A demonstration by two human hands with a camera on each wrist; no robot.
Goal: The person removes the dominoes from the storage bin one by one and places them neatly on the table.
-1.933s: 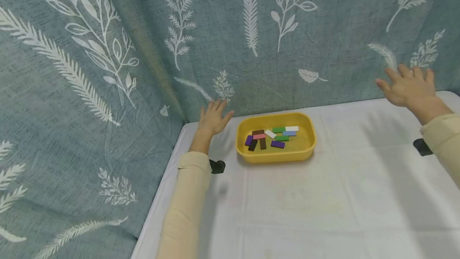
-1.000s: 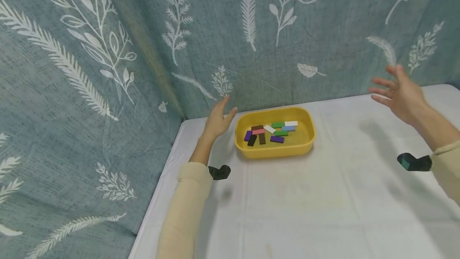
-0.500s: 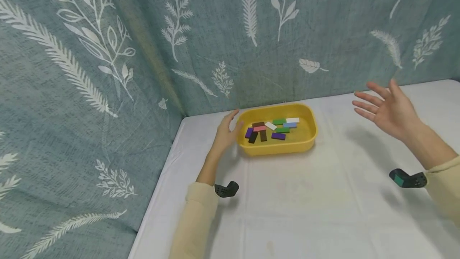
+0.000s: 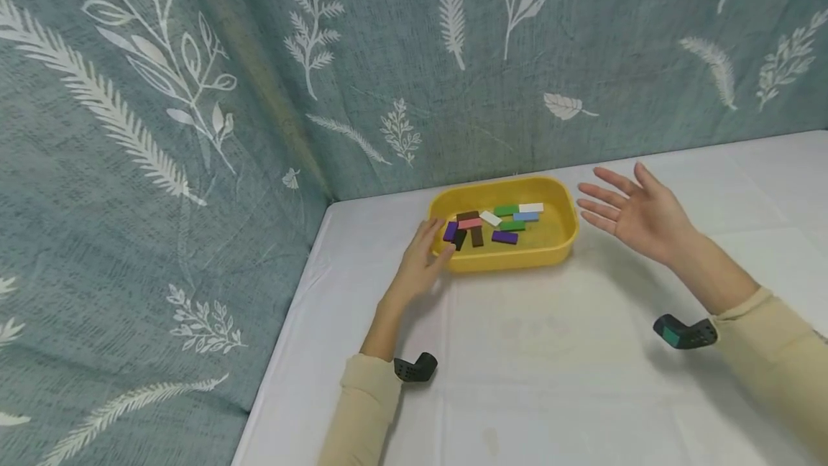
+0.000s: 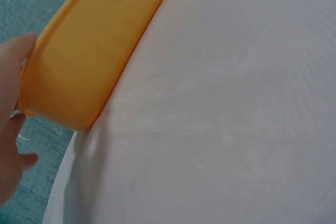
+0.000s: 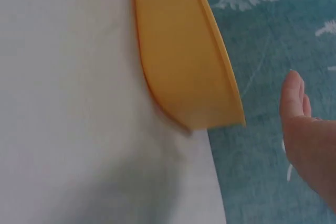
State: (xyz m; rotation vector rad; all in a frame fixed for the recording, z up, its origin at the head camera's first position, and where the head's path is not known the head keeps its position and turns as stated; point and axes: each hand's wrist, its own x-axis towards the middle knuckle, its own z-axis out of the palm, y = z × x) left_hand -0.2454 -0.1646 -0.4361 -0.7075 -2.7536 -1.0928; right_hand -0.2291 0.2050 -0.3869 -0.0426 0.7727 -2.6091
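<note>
A yellow plastic tray [image 4: 511,261] sits on the white cloth near the back of the table. In it lie several small flat blocks: purple [image 4: 504,237], green [image 4: 512,226], brown [image 4: 476,236], white, blue, pink and black. My left hand [image 4: 417,265] is at the tray's left end, thumb and fingers spread and overlapping its rim. In the left wrist view, the thumb [image 5: 23,45] lies right at the rim. My right hand [image 4: 647,218] is held to the right of the tray, palm facing it, fingers extended. A gap shows between that hand and the tray's wall [image 6: 184,51].
A blue-green curtain [image 4: 401,56] with white leaf prints hangs behind and to the left of the table. The white tablecloth [image 4: 550,372] spreads in front of the tray. A black device [image 4: 686,333] is strapped at each wrist.
Both hands have come down and inward toward the tray. My left hand has reached its left end; the right has turned its palm inward and approached the right end. The blocks lie as before.
</note>
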